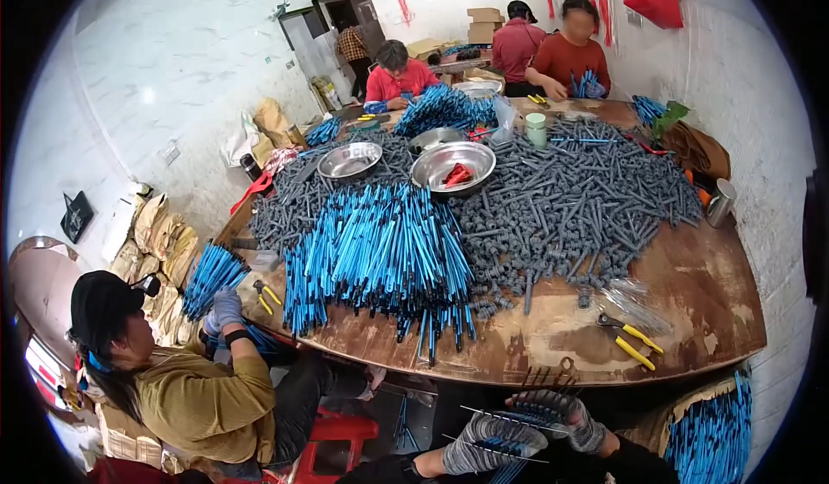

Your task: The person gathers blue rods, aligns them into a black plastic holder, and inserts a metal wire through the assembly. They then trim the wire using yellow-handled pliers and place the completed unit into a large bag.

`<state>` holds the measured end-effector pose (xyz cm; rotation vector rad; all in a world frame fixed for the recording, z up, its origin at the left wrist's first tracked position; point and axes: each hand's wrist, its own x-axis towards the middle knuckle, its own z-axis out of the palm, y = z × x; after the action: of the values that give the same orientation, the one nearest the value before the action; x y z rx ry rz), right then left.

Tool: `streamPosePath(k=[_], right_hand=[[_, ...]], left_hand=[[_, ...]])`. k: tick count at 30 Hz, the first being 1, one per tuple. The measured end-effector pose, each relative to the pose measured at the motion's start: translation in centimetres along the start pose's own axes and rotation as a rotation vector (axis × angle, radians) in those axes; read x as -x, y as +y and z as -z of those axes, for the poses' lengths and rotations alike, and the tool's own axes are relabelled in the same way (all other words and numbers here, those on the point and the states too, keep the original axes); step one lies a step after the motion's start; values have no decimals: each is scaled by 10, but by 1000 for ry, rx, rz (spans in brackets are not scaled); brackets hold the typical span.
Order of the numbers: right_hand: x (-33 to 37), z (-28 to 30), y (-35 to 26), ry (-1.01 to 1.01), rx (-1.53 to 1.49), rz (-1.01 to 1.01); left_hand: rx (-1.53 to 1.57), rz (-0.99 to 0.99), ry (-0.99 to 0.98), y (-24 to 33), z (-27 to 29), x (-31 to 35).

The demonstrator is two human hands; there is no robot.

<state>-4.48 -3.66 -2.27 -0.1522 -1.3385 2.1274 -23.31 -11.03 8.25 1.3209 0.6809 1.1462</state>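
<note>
Both my hands wear grey knitted gloves and are close together in front of the table's near edge. My left hand [492, 443] is closed around a few slim blue rods, with thin metal wires sticking out to either side. Beside it, my right hand [566, 413] grips a bunch of thin dark rods [546, 379] that point up towards the table; their lower parts are hidden by the fingers. Yellow-handled pliers [635, 346] lie on the wooden table [484, 354] nearby, next to clear plastic strips [637, 303].
A large heap of blue rods [380, 251] overhangs the table's edge. Behind it spread dark grey plastic parts [570, 190] and metal bowls [453, 166]. A carton of blue rods [712, 436] stands at lower right. A co-worker [203, 389] sits at left near a red stool [341, 432]; others work across the table.
</note>
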Motion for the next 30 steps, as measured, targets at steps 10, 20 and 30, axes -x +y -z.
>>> streamPosePath(k=[10, 20, 30], right_hand=[[37, 30, 48, 753, 80, -313], [-15, -15, -94, 500, 1060, 358], [-59, -23, -87, 298, 978, 120]], left_hand=[[-79, 12, 100, -73, 10, -20], [-32, 117, 172, -55, 18, -54], [508, 12, 405, -100, 24, -24]])
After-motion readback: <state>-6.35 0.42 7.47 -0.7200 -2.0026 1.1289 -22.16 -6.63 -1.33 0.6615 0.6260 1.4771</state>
